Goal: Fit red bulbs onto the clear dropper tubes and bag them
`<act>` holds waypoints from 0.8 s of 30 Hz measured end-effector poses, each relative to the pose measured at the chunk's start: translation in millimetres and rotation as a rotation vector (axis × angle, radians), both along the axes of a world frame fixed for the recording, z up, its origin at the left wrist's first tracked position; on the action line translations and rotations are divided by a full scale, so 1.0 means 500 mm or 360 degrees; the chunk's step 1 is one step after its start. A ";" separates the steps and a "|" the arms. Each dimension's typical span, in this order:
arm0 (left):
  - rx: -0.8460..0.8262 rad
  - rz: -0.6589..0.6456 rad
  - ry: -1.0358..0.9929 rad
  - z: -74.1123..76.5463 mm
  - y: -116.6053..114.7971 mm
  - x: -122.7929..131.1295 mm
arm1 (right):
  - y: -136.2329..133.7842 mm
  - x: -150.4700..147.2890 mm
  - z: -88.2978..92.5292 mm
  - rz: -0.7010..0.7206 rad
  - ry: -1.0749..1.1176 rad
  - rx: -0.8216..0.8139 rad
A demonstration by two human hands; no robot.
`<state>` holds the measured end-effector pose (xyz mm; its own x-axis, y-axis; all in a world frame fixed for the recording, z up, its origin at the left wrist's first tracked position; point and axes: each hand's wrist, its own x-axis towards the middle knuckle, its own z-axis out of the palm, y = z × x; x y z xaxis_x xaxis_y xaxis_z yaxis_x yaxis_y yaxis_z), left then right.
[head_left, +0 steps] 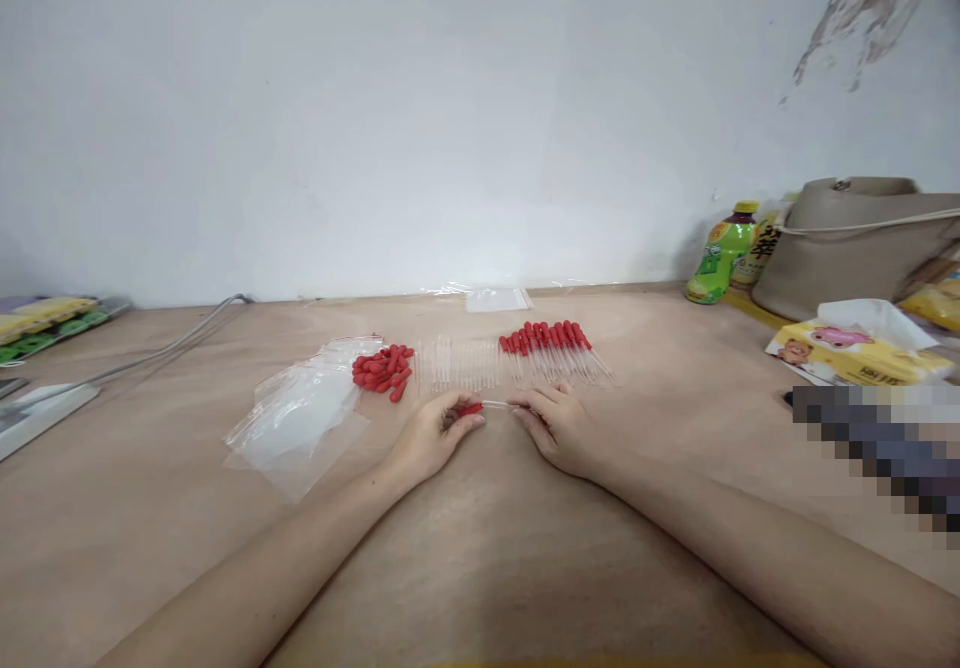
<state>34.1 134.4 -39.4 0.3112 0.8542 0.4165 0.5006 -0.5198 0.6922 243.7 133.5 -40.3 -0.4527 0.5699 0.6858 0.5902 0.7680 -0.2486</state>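
Note:
Low over the table, my left hand (435, 435) pinches a red rubber dropper bulb (471, 409). A thin clear dropper tube (495, 404) runs from the bulb to the fingertips of my right hand (559, 430), which are closed on its other end. How deep the tube sits in the bulb I cannot tell. Behind my left hand lies a pile of loose red bulbs (382, 370). Bare clear tubes (457, 360) are spread side by side beyond both hands. Behind my right hand, droppers with red bulbs fitted (555, 338) lie in rows.
Clear zip bags (307, 413) fan out at left, and another zip bag (498, 299) lies by the wall. A grey cable (176, 340) crosses the left side. At right are a green drink bottle (724, 258), a beige bag (855, 248) and a yellow tissue pack (855, 353).

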 end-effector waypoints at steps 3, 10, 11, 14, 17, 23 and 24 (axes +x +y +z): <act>-0.0010 -0.0016 0.0023 0.008 -0.006 0.001 | 0.001 0.001 -0.002 0.0040 -0.0010 -0.0009; 0.0103 -0.0129 0.0050 0.017 -0.014 0.002 | 0.004 0.009 0.002 0.0175 0.0001 -0.0059; 0.0120 -0.0146 0.0087 0.018 -0.016 0.001 | 0.004 0.011 0.005 0.0182 -0.0011 -0.0073; 0.0147 -0.0221 0.0219 0.025 -0.024 0.000 | 0.005 0.018 0.012 0.0196 -0.0116 -0.0077; 0.0164 -0.0297 0.0383 0.033 -0.030 0.001 | 0.003 0.024 0.014 0.0171 -0.0247 -0.0003; 0.0256 -0.0197 0.0524 0.033 -0.031 0.007 | -0.010 0.021 0.007 -0.0021 -0.0334 0.0137; 0.0262 -0.0171 0.0521 0.032 -0.030 0.008 | -0.010 0.019 0.004 -0.0020 -0.0322 0.0119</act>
<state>38.1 119.2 -23.2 0.5345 0.7395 0.4091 0.6183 -0.6722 0.4073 253.2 128.5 -38.1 -0.5786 0.5272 0.6223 0.6318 0.7722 -0.0668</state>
